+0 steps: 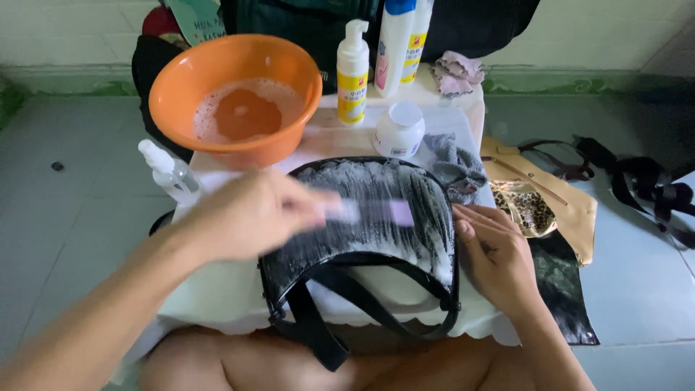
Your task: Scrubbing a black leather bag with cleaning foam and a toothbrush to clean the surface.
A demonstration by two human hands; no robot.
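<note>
Head view, looking straight down: a black handbag (362,239) lies flat at the middle of a small white table (217,297), its strap looping over the near edge toward the person's lap. White foam is smeared across the bag's upper face. The left hand (250,213) is over the bag's left half, fingers closed round the handle of a small brush (376,212); the hand and brush are blurred, the pale purple brush head sitting on the foam near the bag's centre. The right hand (492,253) lies at the bag's right edge, fingers together and flat, pressing on the rim, gripping nothing.

At the far left corner of the table sits an orange basin (239,98) with sudsy water in its bottom. Just in front of it, at the left edge, a small clear spray bottle (168,170) stands tilted. Along the far edge: a white pump bottle (352,72) with a yellow label, two taller white bottles (398,43) behind it, and a squat white jar (399,129) close to the bag's top. A grey cloth (456,163) is bunched at the bag's upper right, touching it. A pinkish rag (456,72) lies at the far right corner.

Off the table, on the floor to the right, lie a tan bag (572,210) with a leopard-print pouch (525,206) on it, and black straps (644,185) further right.
</note>
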